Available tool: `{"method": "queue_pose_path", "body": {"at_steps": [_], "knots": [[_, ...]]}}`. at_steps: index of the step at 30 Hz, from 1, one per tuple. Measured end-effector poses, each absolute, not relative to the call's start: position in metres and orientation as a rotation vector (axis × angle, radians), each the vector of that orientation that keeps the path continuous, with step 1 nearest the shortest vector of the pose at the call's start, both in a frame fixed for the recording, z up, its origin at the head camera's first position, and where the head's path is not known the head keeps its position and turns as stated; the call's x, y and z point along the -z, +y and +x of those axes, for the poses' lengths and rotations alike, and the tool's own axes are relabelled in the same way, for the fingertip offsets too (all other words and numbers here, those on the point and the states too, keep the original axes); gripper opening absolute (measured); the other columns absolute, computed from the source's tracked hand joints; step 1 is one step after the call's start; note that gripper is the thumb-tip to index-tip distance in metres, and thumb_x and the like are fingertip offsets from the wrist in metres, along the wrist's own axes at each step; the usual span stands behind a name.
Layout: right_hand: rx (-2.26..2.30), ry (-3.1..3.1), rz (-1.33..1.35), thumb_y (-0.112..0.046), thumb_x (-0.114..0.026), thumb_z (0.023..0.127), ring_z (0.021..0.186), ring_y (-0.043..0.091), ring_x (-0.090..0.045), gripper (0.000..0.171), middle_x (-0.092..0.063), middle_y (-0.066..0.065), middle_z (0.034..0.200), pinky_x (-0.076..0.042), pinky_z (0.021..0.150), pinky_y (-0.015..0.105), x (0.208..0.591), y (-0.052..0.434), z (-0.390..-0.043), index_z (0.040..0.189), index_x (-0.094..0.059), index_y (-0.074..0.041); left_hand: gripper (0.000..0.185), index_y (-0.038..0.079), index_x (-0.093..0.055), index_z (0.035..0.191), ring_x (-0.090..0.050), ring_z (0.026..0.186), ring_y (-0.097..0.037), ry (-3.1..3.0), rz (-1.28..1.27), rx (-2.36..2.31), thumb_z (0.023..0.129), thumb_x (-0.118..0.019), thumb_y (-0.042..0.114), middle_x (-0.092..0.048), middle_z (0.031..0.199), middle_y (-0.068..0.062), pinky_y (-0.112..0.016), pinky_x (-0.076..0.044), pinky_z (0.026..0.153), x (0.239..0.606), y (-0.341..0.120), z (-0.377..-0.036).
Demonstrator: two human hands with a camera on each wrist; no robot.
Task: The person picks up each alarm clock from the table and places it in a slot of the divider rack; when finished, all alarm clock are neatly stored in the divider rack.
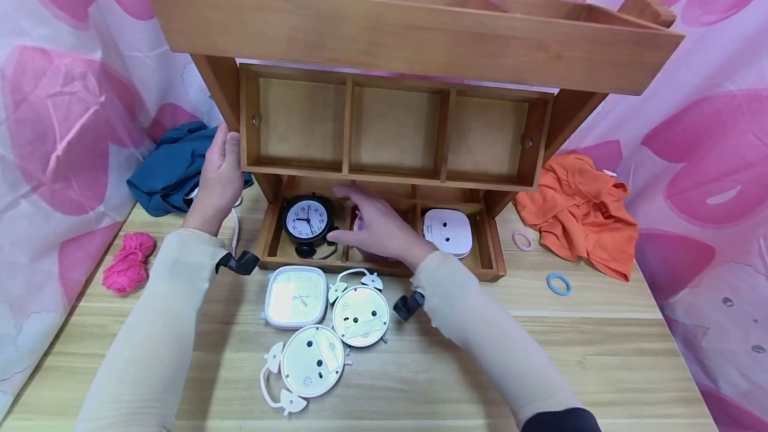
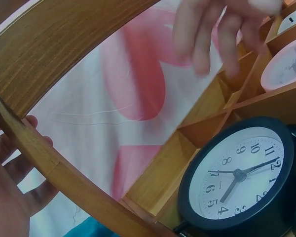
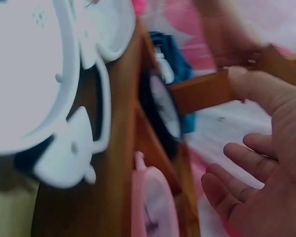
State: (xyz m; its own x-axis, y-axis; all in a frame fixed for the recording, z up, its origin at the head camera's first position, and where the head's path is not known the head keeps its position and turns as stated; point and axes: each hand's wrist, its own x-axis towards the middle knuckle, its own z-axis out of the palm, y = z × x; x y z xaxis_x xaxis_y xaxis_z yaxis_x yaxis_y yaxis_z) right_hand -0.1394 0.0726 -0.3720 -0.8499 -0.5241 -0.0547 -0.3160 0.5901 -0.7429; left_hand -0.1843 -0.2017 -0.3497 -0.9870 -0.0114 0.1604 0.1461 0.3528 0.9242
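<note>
My left hand (image 1: pixel 221 169) grips the side board of a tiered wooden shelf (image 1: pixel 414 42), with the fingers (image 2: pixel 39 195) behind the board. My right hand (image 1: pixel 381 225) hovers over the bottom tier, its fingers spread and holding nothing. Just left of it, a black alarm clock (image 1: pixel 307 219) stands in the left compartment. In the middle compartment is a pink clock (image 3: pixel 155 207), mostly hidden by my right hand in the head view. A white square clock (image 1: pixel 447 232) lies back up in the right compartment.
In front of the shelf lie a square white clock (image 1: pixel 296 297) and two white twin-bell clocks, one nearer (image 1: pixel 313 361) and one farther (image 1: pixel 361 316). Blue cloth (image 1: pixel 168 169) and pink yarn (image 1: pixel 129 262) lie left; orange cloth (image 1: pixel 582 212) and a blue ring (image 1: pixel 559 284) lie right.
</note>
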Motion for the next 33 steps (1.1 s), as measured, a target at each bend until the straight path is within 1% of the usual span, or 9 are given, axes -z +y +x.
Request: {"method": "queue_pose_path", "body": {"at_steps": [3, 9, 12, 17, 21, 23, 27, 30, 33], "knots": [[1.243, 2.546, -0.663, -0.042, -0.078, 0.083, 0.125, 0.028, -0.054, 0.082, -0.047, 0.0, 0.148, -0.05, 0.102, 0.047, 0.368, 0.093, -0.126, 0.151, -0.036, -0.025, 0.057, 0.034, -0.013, 0.158, -0.021, 0.151, -0.032, -2.472, -0.112, 1.711, 0.104, -0.026, 0.051, -0.019, 0.165, 0.0, -0.06, -0.02, 0.119, 0.35, -0.203, -0.185], [1.47, 2.481, -0.618, -0.027, -0.085, 0.079, 0.117, 0.036, -0.056, 0.085, -0.048, 0.0, 0.144, -0.054, 0.092, 0.051, 0.366, 0.122, -0.094, 0.149, -0.038, -0.029, 0.057, 0.034, -0.013, 0.158, -0.021, 0.151, -0.032, -2.471, -0.101, 1.715, 0.105, -0.025, 0.051, -0.019, 0.165, 0.001, -0.06, -0.021, 0.119, 0.349, -0.203, -0.184], [1.525, 2.445, -0.585, -0.025, -0.086, 0.077, 0.111, 0.033, -0.058, 0.085, -0.05, 0.0, 0.143, -0.054, 0.092, 0.051, 0.367, 0.132, -0.074, 0.148, -0.039, -0.032, 0.057, 0.035, -0.013, 0.158, -0.02, 0.151, -0.032, -2.464, -0.107, 1.728, 0.104, -0.026, 0.051, -0.019, 0.165, 0.001, -0.06, -0.02, 0.119, 0.35, -0.202, -0.184], [1.465, 2.46, -0.629, -0.032, -0.085, 0.076, 0.113, 0.027, -0.059, 0.086, -0.051, -0.003, 0.143, -0.051, 0.099, 0.045, 0.379, 0.141, -0.042, 0.149, -0.039, -0.029, 0.057, 0.036, -0.012, 0.158, -0.02, 0.152, -0.032, -2.464, -0.108, 1.733, 0.104, -0.026, 0.05, -0.018, 0.165, 0.001, -0.06, -0.02, 0.119, 0.351, -0.202, -0.186], [1.366, 2.509, -0.674, -0.038, -0.084, 0.076, 0.116, 0.024, -0.06, 0.089, -0.047, -0.003, 0.147, -0.05, 0.1, 0.046, 0.398, 0.141, -0.022, 0.15, -0.039, -0.02, 0.057, 0.037, -0.012, 0.158, -0.02, 0.152, -0.032, -2.472, -0.095, 1.737, 0.104, -0.026, 0.051, -0.017, 0.165, 0.002, -0.061, -0.021, 0.118, 0.351, -0.202, -0.186], [1.313, 2.542, -0.689, -0.039, -0.085, 0.075, 0.124, 0.023, -0.055, 0.09, -0.045, -0.002, 0.149, -0.046, 0.106, 0.047, 0.409, 0.14, -0.015, 0.15, -0.04, -0.018, 0.057, 0.037, -0.012, 0.158, -0.02, 0.151, -0.032, -2.472, -0.094, 1.733, 0.104, -0.026, 0.051, -0.018, 0.165, 0.002, -0.061, -0.021, 0.118, 0.351, -0.202, -0.186], [1.214, 2.575, -0.713, -0.039, -0.086, 0.074, 0.142, 0.019, -0.035, 0.093, -0.038, -0.001, 0.154, -0.033, 0.117, 0.048, 0.427, 0.134, -0.005, 0.151, -0.038, -0.017, 0.058, 0.036, -0.012, 0.158, -0.02, 0.151, -0.032, -2.471, -0.091, 1.727, 0.104, -0.026, 0.052, -0.018, 0.165, 0.001, -0.061, -0.021, 0.119, 0.351, -0.203, -0.185], [1.18, 2.575, -0.691, -0.039, -0.086, 0.074, 0.146, 0.019, -0.027, 0.098, -0.03, -0.002, 0.158, -0.03, 0.119, 0.048, 0.432, 0.128, -0.003, 0.154, -0.032, -0.02, 0.059, 0.035, -0.012, 0.158, -0.019, 0.152, -0.032, -2.481, -0.075, 1.729, 0.103, -0.026, 0.053, -0.017, 0.166, 0.001, -0.06, -0.02, 0.119, 0.351, -0.202, -0.185], [1.16, 2.579, -0.653, -0.04, -0.086, 0.074, 0.147, 0.019, -0.024, 0.103, -0.024, -0.003, 0.16, -0.03, 0.119, 0.048, 0.434, 0.124, -0.004, 0.156, -0.026, -0.023, 0.059, 0.035, -0.011, 0.158, -0.018, 0.152, -0.032, -2.494, -0.065, 1.723, 0.103, -0.025, 0.054, -0.016, 0.166, 0.002, -0.061, -0.02, 0.119, 0.35, -0.202, -0.185]]}}
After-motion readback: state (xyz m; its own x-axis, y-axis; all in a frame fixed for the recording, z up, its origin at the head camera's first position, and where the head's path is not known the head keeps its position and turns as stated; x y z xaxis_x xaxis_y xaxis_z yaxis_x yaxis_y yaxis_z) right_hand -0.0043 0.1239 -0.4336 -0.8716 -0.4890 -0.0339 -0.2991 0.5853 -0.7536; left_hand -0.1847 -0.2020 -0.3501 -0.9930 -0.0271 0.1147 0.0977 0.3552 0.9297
